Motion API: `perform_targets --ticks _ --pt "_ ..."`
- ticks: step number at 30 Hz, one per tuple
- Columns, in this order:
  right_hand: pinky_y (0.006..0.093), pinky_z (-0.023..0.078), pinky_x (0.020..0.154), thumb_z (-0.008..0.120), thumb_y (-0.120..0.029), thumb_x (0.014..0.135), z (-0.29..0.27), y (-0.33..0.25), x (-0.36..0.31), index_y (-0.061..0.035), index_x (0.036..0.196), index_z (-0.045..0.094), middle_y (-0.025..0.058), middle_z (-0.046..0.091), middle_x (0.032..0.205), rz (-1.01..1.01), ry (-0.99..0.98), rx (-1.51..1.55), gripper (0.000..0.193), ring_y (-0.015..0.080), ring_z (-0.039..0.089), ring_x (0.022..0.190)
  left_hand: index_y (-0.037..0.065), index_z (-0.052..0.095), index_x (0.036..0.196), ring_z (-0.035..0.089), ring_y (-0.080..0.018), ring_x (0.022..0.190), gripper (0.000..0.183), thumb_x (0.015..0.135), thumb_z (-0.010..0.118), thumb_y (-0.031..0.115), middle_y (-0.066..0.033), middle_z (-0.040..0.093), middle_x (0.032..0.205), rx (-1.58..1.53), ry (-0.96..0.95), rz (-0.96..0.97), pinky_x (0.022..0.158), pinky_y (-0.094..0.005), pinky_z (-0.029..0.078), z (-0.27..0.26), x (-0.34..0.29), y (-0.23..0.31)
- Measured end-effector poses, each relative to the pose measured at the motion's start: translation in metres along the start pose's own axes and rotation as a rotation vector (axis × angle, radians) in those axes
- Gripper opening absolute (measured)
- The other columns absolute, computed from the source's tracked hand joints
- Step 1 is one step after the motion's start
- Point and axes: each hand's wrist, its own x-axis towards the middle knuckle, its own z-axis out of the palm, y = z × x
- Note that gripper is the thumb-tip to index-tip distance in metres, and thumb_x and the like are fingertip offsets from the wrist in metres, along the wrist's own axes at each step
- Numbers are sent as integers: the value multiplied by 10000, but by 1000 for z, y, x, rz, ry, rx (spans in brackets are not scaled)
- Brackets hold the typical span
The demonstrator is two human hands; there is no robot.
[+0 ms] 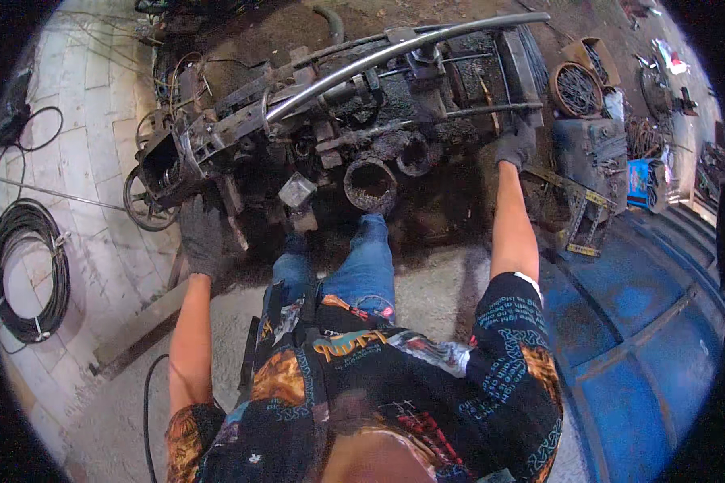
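A long, greasy metal machine (322,137) lies across the space before me, with a shiny curved metal bar (411,52) along its top. My left hand (204,233), in a dark glove, is against the machine's left end, beside a spoked handwheel (143,205). Its fingers blend into the dark metal. At the machine's right end is my right hand (515,146), also gloved, close to a horizontal rod (495,109); shadow hides how its fingers lie. Between my arms, a round metal ring (370,186) and a pale block (297,191) sit near my feet.
A coil of black cable (28,270) lies on the pale tiles at left. To the right stand a round container of thin metal pieces (577,89), a blue-grey metal box (592,157) and a yellowish angled metal piece (590,225). Large blue panels (636,322) cover the lower right.
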Motion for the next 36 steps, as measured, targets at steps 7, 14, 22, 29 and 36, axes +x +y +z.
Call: perform_targets --ticks 7,14,22,29,36 --pt "469 479 932 670 -177 800 14 -7 -3 2 1097 704 235 665 1140 -28 -56 -324 349 404 615 1072 -4 480 1412 442 -418 1329 529 977 529 294 -250 500 1418 196 -126 93 1139 -487 317 30 -51 -26" --pt "515 499 800 637 -140 795 -16 -44 -34 9 1059 692 227 694 952 -192 202 -181 308 431 638 893 29 473 1434 438 -415 1329 582 991 491 407 -254 498 1413 195 -249 60 1156 -486 306 30 -69 -27" --pt "444 476 948 643 -113 864 -89 -178 -60 25 1217 653 222 681 1144 -665 154 169 379 369 631 1082 53 482 1426 430 -406 1352 660 965 476 526 -240 480 1451 -298 -275 -472 1107 -492 359 102 -94 -36" --pt "402 440 1033 654 -226 916 -108 -304 -3 5 1306 605 228 622 1282 -887 -221 -88 456 359 580 1204 37 450 1432 474 -394 1324 712 947 472 558 -272 467 1451 -962 -538 -572 1067 -446 405 218 -132 0" --pt "423 466 979 663 -345 908 -98 -320 23 -3 1345 567 237 620 1260 -860 -668 -151 563 345 610 1139 145 555 1365 523 -322 1275 556 971 458 525 -198 561 1360 416 117 146 1081 -454 383 366 -114 142"
